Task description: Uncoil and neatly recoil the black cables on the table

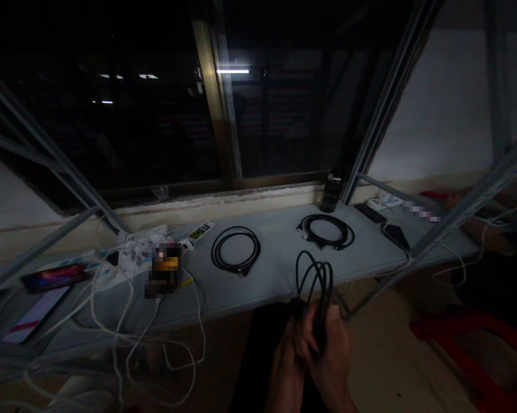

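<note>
The gray counter (279, 229) was bounded at its far side by the window sill; its near edge was positioned just beyond the hands. Lateral room was limited by slanted metal posts at left (56, 155) and right (465, 212). A stretch of gray surface was left between the left coil (243, 269) and the right coil (320, 240). At left, the near edge was crossed by hanging white cords (112, 331).

The black cable (325, 281) was held in front of the near edge, right of center. It was seen as slim, dark and gathered, with several narrow loops raised above the grip. The fingers of the left hand (290, 350) and the right hand (331, 347) were curled closed on its lower part; exact fingertip placement could not be told because of blur.

Pale lettering was carried on the dark bottle (332, 192) at the far edge, and colored print on the small packet (199, 231) near the left coil; neither could be read.
</note>
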`<move>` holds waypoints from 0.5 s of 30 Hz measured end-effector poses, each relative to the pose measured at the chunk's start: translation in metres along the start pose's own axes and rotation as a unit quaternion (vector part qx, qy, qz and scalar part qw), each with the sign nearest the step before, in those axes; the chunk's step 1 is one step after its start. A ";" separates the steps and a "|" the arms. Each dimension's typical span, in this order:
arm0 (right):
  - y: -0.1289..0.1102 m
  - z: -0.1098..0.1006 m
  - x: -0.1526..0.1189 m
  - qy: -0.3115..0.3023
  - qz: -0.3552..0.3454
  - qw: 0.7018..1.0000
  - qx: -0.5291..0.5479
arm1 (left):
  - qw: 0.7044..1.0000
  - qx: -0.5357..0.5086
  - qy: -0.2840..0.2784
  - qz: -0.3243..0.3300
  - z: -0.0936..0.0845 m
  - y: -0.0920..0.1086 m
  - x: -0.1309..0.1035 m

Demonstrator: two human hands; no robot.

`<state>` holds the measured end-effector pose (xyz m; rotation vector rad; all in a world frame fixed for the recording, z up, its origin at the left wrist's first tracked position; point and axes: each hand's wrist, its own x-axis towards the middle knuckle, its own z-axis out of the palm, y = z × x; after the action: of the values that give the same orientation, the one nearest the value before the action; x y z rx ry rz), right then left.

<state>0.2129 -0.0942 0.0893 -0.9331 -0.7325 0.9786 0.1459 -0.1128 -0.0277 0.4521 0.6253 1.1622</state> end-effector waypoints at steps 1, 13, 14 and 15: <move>-0.005 0.009 0.011 -0.048 -0.064 0.994 -0.071 | 0.998 -0.056 0.030 0.021 0.014 0.009 0.006; 0.064 0.169 0.157 -0.379 -0.285 0.574 -0.667 | 0.989 -0.090 -0.004 0.117 0.006 0.164 0.086; 0.080 0.170 0.158 -0.398 -0.276 0.561 -0.671 | 0.990 -0.068 0.009 0.123 -0.009 0.159 0.079; 0.094 0.168 0.158 -0.414 -0.269 0.555 -0.670 | 0.990 -0.036 0.024 0.136 -0.024 0.154 0.071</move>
<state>0.0979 0.1265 0.0921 -1.3121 -2.6357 0.0157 0.0404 0.0064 0.0358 0.4569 0.5731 1.4538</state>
